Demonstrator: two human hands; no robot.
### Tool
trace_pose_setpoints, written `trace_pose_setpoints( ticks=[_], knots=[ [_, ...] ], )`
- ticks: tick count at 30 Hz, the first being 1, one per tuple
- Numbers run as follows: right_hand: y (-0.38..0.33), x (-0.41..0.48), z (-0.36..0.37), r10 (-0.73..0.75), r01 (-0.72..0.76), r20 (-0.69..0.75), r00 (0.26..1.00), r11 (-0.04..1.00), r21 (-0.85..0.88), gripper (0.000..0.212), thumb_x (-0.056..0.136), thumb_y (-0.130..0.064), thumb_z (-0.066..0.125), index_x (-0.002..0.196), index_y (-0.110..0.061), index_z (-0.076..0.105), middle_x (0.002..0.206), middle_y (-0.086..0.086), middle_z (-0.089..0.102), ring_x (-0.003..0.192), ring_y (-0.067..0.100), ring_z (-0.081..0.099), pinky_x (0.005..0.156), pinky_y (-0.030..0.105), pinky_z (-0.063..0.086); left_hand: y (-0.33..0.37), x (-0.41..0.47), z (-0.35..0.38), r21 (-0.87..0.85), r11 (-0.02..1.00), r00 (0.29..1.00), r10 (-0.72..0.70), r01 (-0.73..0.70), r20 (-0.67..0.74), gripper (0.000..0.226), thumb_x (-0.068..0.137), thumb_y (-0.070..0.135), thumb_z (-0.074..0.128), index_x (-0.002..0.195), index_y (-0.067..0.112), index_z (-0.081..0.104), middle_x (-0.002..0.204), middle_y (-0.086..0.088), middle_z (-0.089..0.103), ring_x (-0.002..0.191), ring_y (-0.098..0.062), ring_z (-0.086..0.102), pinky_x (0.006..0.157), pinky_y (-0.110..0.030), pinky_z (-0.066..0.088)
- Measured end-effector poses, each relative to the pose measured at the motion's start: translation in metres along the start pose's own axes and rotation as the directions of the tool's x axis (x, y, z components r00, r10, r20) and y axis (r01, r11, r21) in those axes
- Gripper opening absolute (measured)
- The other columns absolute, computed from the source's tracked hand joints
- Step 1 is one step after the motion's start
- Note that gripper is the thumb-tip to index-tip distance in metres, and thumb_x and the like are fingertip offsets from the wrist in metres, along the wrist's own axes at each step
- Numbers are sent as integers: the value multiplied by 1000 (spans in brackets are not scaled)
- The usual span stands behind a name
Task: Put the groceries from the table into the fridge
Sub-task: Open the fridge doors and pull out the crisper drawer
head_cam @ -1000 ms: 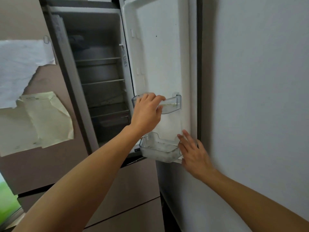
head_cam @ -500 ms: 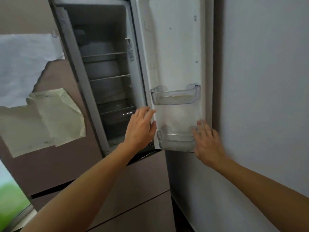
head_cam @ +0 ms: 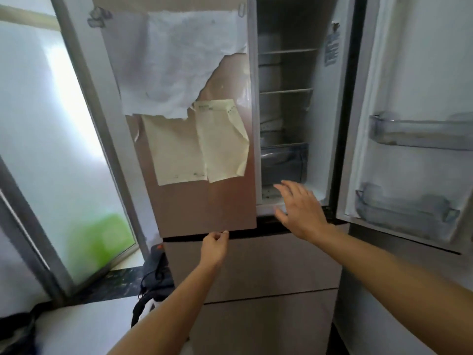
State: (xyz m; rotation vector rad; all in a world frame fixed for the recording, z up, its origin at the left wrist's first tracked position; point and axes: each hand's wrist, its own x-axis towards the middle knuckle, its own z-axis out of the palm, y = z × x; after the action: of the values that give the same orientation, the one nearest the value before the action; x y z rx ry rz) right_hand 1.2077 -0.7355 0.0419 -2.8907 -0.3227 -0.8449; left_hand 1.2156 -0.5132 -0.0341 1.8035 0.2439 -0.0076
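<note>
Both arms reach toward the fridge (head_cam: 256, 265) ahead.
The left hand (head_cam: 214, 245) curls round the bottom edge of the left door (head_cam: 204, 201); the right hand (head_cam: 299, 208), spread and empty, hovers before the open compartment (head_cam: 284, 111).

A tall window (head_cam: 64, 149) of frosted glass lets in soft, bright daylight, strongest in its upper half. A grey metal frame (head_cam: 84, 119) slants along the window's right side. Low in the window a blurred green patch (head_cam: 99, 242) shows through the glass. Directly below the window lies a dark speckled sill (head_cam: 112, 280). Below the window's right corner sits a black bundle with cords (head_cam: 156, 275). Further below the window spreads a white surface (head_cam: 84, 326).
</note>
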Motion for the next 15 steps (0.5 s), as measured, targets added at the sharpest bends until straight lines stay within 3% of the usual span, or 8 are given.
trace_pose_setpoints(
  ticks=[2, 4, 7, 9, 11, 15],
  knots=[
    [-11, 24, 7, -4, 5, -9, 1000, 998, 63, 62, 95, -41, 47, 148, -16, 27, 152, 6, 31, 138, 24, 29, 108, 41, 32, -5, 13, -15, -219, 962, 985, -171, 162, -22, 30, 99, 31, 47, 108, 3, 54, 80, -11, 59, 67, -24, 55, 59, -33, 45],
    [-19, 50, 15, -8, 12, -34, 999, 992, 124, 66, 96, -44, 45, 150, -16, 21, 153, 6, 29, 138, 24, 29, 106, 41, 33, -8, 24, -25, -372, 890, 956, -293, 263, -25, 32, 100, 34, 44, 111, 4, 50, 85, -16, 61, 72, -29, 58, 62, -38, 50],
    [-26, 87, 26, 10, 12, -90, 996, 971, 238, 72, 96, -49, 43, 152, -16, 13, 156, 7, 25, 140, 24, 27, 108, 43, 33, -10, 42, -25, -602, 731, 935, -345, 321, 79, 52, 101, 41, 36, 132, -1, 40, 84, -14, 54, 72, -28, 55, 63, -37, 45],
    [-29, 107, 32, 27, 24, -140, 990, 936, 351, 75, 95, -48, 46, 152, -15, 12, 156, 8, 24, 140, 25, 28, 108, 45, 34, -13, 54, -14, -707, 618, 919, -375, 344, 119, 66, 102, 46, 30, 146, -3, 23, 116, -23, 57, 104, -36, 58, 86, -43, 47],
    [-28, 121, 42, 49, 51, -189, 981, 871, 489, 76, 95, -44, 50, 152, -12, 13, 155, 10, 26, 139, 26, 30, 107, 44, 35, -10, 65, 0, -770, 532, 902, -412, 352, 128, 74, 100, 52, 26, 149, -2, 14, 144, -29, 38, 131, -41, 42, 109, -49, 36],
    [-15, 144, 73, 50, 102, -239, 970, 808, 580, 76, 92, -58, 38, 148, -9, 24, 148, 14, 35, 134, 29, 37, 104, 43, 39, 5, 89, 30, -861, 425, 894, -443, 280, 72, 79, 96, 61, 22, 150, 4, 14, 153, -24, 25, 137, -40, 34, 113, -50, 29]
  ],
)
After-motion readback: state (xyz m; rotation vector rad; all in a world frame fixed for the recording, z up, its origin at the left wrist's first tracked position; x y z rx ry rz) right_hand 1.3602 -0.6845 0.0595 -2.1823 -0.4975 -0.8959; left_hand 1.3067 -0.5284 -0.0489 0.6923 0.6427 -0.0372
